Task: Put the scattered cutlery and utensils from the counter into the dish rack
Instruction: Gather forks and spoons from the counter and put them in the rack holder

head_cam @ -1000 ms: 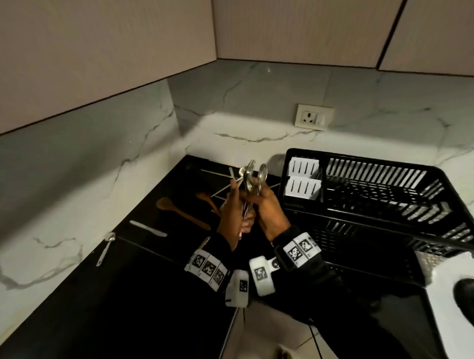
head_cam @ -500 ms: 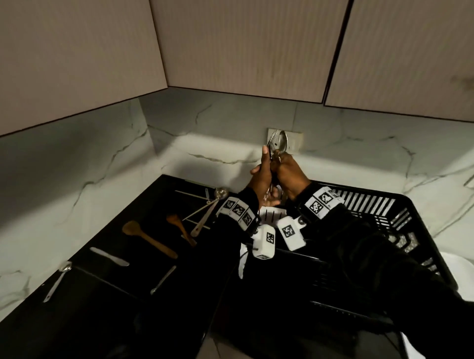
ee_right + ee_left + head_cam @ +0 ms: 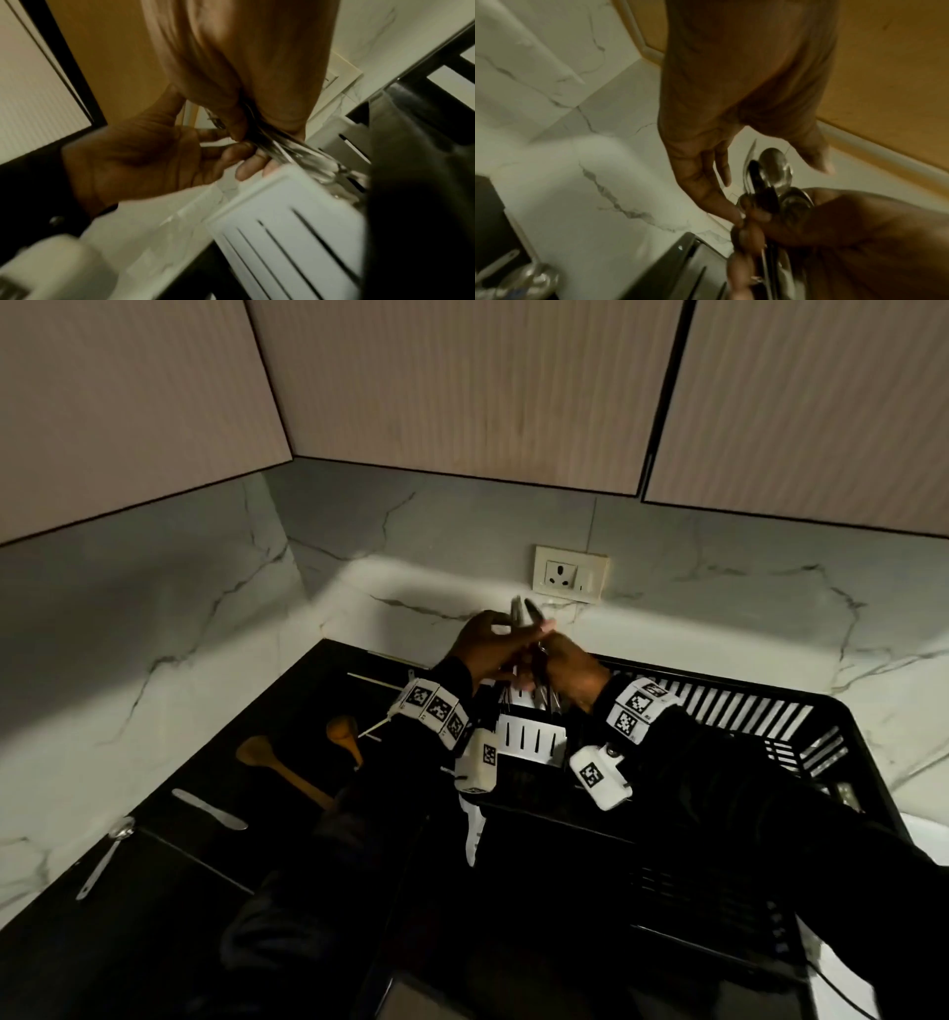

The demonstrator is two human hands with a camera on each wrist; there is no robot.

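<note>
Rack (image 3: 801, 711), black, sits on counter (image 3: 154, 942) at my right, back against marble wall. White slotted caddy (image 3: 531, 740) hangs at its near-left corner; second white compartment just behind, mostly hidden by my hands.

Cutlery bundle (image 3: 521, 616): metal spoons plus at least one fork, held upright-ish over caddy, bowls up, handles down toward rear compartment. Right wrist view shows handle ends at caddy's top edge; can't tell if they're inside yet. Blurred.

My R hand (image 3: 570, 675) is wrapped round bundle at mid-shaft, fingers curled tight. My L hand (image 3: 485, 644) is alongside, fingers straight and spread, tips touching bundle & R fingers; not clasping anything, per left wrist view.

Counter, left of rack, items well apart from it:
- wooden spoon (image 3: 280, 770), larger, lying diagonal
- second wooden spoon (image 3: 345, 734), smaller, just beside first
- flat knife (image 3: 208, 809), nearer me
- metal spoon (image 3: 105, 857) at far-left edge by wall
- thin sticks (image 3: 372, 683) near back, partly behind L wrist; can't ID type.

Socket (image 3: 570, 573) on wall above hands.
</note>
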